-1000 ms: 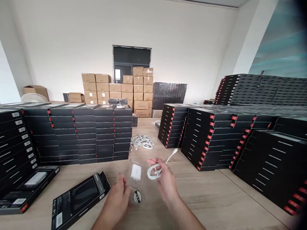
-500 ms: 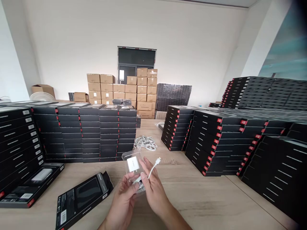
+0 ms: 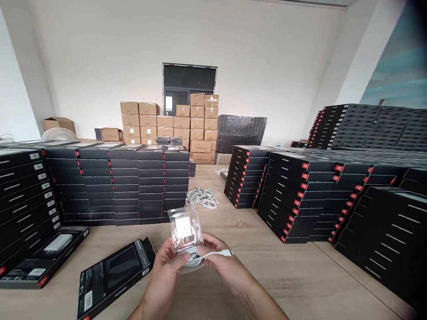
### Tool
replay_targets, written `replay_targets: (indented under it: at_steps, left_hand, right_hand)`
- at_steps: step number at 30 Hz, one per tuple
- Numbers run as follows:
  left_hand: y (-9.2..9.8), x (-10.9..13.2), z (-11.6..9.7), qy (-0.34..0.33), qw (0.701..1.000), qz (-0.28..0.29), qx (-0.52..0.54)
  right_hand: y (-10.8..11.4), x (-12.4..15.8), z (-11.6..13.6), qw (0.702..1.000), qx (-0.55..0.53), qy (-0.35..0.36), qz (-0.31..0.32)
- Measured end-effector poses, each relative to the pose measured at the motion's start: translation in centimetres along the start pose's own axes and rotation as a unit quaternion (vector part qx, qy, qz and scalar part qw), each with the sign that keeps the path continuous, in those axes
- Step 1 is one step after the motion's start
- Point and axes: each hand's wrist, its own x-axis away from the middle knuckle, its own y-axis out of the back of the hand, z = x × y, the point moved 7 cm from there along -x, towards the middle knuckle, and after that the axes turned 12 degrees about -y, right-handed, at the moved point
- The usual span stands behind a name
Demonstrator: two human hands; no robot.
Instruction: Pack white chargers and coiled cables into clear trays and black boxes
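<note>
Above the table, both hands hold a clear plastic tray (image 3: 196, 222) with a white charger block (image 3: 183, 227) in its upper part. A coiled white cable (image 3: 192, 258) lies in the tray's lower part, and its connector end (image 3: 226, 253) sticks out to the right. My left hand (image 3: 167, 264) grips the tray's left side, thumb on the coil. My right hand (image 3: 218, 258) closes around the right side, its thumb also pressing the cable. Its fingers behind the tray are partly hidden. Left of my hands, a black box (image 3: 115, 275) with an open end flap lies on the table.
Stacks of black boxes (image 3: 123, 186) line the left, and more black box stacks (image 3: 300, 195) stand on the right. A pile of white cables (image 3: 202, 198) lies ahead on the wooden table (image 3: 267, 275). An open box tray (image 3: 50, 253) sits at left. Cardboard cartons (image 3: 173, 126) fill the background.
The tray has turned to face me more squarely. My right hand has shifted lower and around the tray's right side, and the cable's connector end has swung from pointing up to pointing right.
</note>
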Motion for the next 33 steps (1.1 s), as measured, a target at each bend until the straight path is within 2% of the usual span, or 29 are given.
replay_targets:
  at_steps: [3, 6, 9, 11, 13, 15, 17, 21, 25, 30, 33]
  left_hand:
    - [0.7, -0.3, 0.6, -0.015, 0.999, -0.028, -0.041]
    - [1.3, -0.5, 0.6, -0.024, 0.997, -0.050, -0.056]
    - [1.3, -0.5, 0.4, 0.027, 0.998, -0.028, -0.053]
    - [0.9, -0.4, 0.1, 0.075, 0.996, 0.016, -0.042]
    - [0.6, -0.3, -0.3, 0.094, 0.994, 0.047, -0.022]
    - [0.6, -0.2, -0.7, 0.094, 0.995, 0.041, 0.007]
    - [0.8, -0.1, -0.8, 0.091, 0.995, 0.005, 0.044]
    - [1.2, -0.1, -1.5, 0.056, 0.992, -0.058, 0.094]
    - [1.6, -0.4, -2.5, 0.021, 0.991, -0.085, 0.102]
    - [1.7, -0.5, -2.9, -0.003, 0.992, -0.083, 0.090]
    - [1.3, -0.3, -2.7, -0.008, 0.994, -0.074, 0.082]
  right_hand:
    - [-1.0, 0.1, 0.3, 0.999, 0.019, 0.023, -0.024]
    - [-1.6, 0.1, 0.9, 0.991, 0.085, 0.083, -0.058]
    - [-1.1, -0.1, 0.4, 0.989, 0.113, 0.063, -0.069]
    - [-0.6, -0.2, -0.3, 0.992, 0.115, 0.021, -0.055]
    - [-0.8, -0.2, -0.8, 0.993, 0.114, 0.000, -0.015]
    - [-1.6, 0.0, -1.0, 0.993, 0.113, -0.006, 0.034]
    - [-2.0, 0.1, -1.1, 0.993, 0.098, -0.017, 0.055]
    - [-1.3, 0.3, -0.6, 1.000, 0.025, -0.014, 0.008]
    - [0.0, 0.5, 0.7, 0.998, -0.045, 0.025, -0.036]
    - [0.4, 0.5, 1.6, 0.989, -0.113, 0.073, -0.058]
    - [0.2, 0.6, 1.8, 0.985, -0.105, 0.102, -0.090]
